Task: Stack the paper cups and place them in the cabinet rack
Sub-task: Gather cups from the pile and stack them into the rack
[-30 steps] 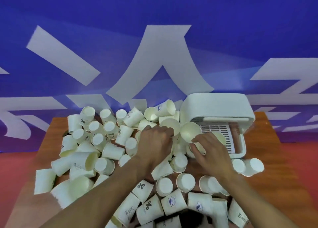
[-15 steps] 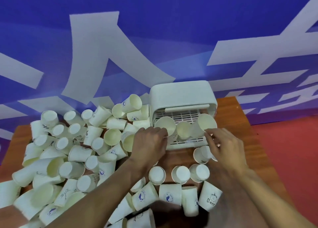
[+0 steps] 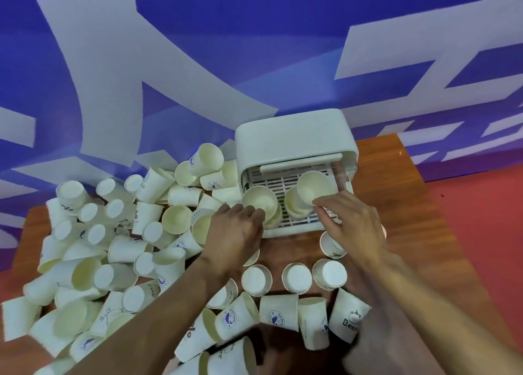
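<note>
A white cabinet (image 3: 294, 137) with a slatted rack (image 3: 283, 180) stands at the table's far side. My left hand (image 3: 235, 233) grips a short stack of paper cups (image 3: 260, 200) at the rack's front left, mouths facing me. With its fingertips my right hand (image 3: 351, 222) pinches the rim of a second stack of cups (image 3: 314, 189), tilted on the rack's right half. Several loose white paper cups (image 3: 121, 250) lie piled to the left, and more cups (image 3: 294, 278) sit upside down below my hands.
The wooden table (image 3: 410, 233) ends at the right over a red floor (image 3: 486, 233). A blue and white banner wall (image 3: 198, 63) rises right behind the cabinet. Printed cups (image 3: 277, 316) lie on their sides near my forearms.
Both hands have carried their cup stacks onto the rack inside the cabinet. The camera has swung left to right, so the cabinet sits nearer the middle.
</note>
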Tool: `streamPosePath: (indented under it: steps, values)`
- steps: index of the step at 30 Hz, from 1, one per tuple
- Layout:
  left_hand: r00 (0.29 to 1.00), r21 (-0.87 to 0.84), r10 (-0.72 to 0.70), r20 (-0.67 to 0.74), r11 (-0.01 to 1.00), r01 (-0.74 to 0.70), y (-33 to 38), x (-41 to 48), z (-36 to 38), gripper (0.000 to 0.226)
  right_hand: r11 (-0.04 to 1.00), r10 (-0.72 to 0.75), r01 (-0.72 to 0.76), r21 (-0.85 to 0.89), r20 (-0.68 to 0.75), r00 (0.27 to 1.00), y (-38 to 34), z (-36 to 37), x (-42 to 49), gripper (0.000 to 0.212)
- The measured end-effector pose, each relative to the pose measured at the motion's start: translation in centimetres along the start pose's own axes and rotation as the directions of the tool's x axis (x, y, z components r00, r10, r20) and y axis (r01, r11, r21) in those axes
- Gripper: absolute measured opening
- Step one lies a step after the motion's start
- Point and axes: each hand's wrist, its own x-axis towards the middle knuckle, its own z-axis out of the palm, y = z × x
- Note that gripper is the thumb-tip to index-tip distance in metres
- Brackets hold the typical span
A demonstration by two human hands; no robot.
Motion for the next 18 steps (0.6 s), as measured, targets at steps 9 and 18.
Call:
streamPosePath:
  steps: [9,18]
  values:
    - [0.987,0.02,0.043,0.157,0.999,-0.047,0.9,1.3,1.4,0.013,1.0,-0.008,0.01,-0.015,0.124,0.992,0.8,2.0,-0.8,0.016]
    - [0.827,0.157,0.237,0.509,0.919,-0.361,0.3,3.8,2.5,0.016,0.978,0.206,-0.165,-0.13,0.436,0.876,0.6,5.6,1.7,0.013]
